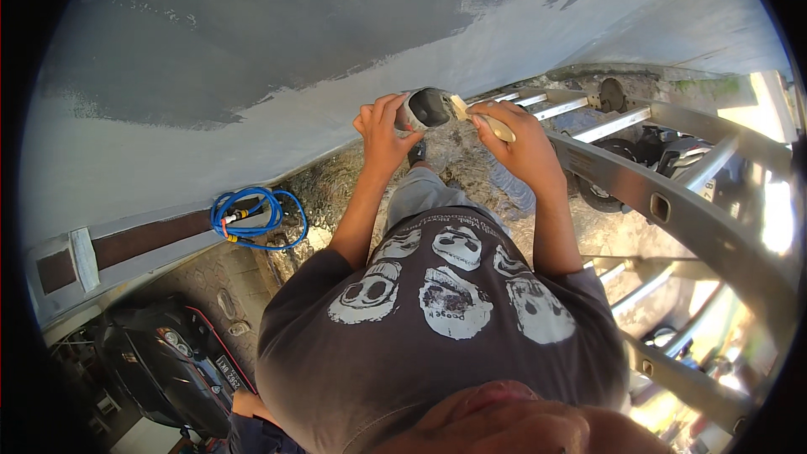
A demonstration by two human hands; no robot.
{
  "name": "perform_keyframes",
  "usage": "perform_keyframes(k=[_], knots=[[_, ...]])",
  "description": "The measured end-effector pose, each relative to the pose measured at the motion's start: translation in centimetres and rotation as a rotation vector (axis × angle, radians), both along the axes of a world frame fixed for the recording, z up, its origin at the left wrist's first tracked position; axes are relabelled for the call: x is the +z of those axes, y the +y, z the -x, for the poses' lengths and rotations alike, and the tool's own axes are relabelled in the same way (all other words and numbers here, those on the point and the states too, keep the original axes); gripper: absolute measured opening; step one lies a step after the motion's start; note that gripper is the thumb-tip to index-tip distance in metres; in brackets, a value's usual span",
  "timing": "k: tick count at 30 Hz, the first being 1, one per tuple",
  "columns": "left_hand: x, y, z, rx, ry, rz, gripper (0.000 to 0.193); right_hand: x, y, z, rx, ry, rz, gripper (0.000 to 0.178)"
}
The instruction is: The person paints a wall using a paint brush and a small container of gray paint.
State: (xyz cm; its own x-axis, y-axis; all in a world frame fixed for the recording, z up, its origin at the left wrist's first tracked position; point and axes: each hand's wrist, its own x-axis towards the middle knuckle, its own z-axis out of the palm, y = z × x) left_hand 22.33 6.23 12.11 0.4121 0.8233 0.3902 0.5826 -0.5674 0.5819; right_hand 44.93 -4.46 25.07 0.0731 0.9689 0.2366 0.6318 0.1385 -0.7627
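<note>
Grey half-painted wall (252, 42), aluminium ladder (672, 202) at your right.
Your left hand (382, 130) clasps a paint container (427, 108); your right hand (517, 139) grips a paintbrush (475, 116) at its rim.

Brush (483, 120) bristles sunk inside the small container (427, 108), tip hidden. Container's near side covered by left hand (382, 130) fingers. Brush handle mostly wrapped by right hand (521, 145). Legs and feet largely blocked by own torso. Ladder (672, 210) cut off at right rim, washed out by glare. Motorcycle (168, 361) clipped at lower left, partly in shadow. Container's contents too dark to tell.
</note>
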Motion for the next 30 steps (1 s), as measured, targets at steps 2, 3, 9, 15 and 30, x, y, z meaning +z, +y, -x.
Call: perform_keyframes(k=[2, 3, 9, 15, 30], knots=[[0.3, 0.0, -0.1, -0.011, 0.026, 0.015, 0.087, 0.2, -0.2, 0.5, -0.016, -0.033, 0.001, 0.021], [0.2, 0.1, -0.2, -0.008, 0.026, 0.016, 0.087, 0.4, -0.3, 0.8, -0.040, -0.062, 0.003, 0.022], [-0.1, 0.2, -0.5, 0.015, 0.015, -0.028, 0.086, 1.3, -0.6, 1.7, -0.071, -0.131, 0.039, 0.023], [-0.4, 0.4, -0.5, 0.009, 0.034, -0.030, 0.088, 0.8, -1.1, 0.8, -0.039, -0.023, 0.032, 0.027], [-0.4, 0.1, -0.2, -0.024, 0.022, -0.037, 0.088, -2.1, -0.9, -2.9, 0.038, 0.267, 0.072, 0.011]])
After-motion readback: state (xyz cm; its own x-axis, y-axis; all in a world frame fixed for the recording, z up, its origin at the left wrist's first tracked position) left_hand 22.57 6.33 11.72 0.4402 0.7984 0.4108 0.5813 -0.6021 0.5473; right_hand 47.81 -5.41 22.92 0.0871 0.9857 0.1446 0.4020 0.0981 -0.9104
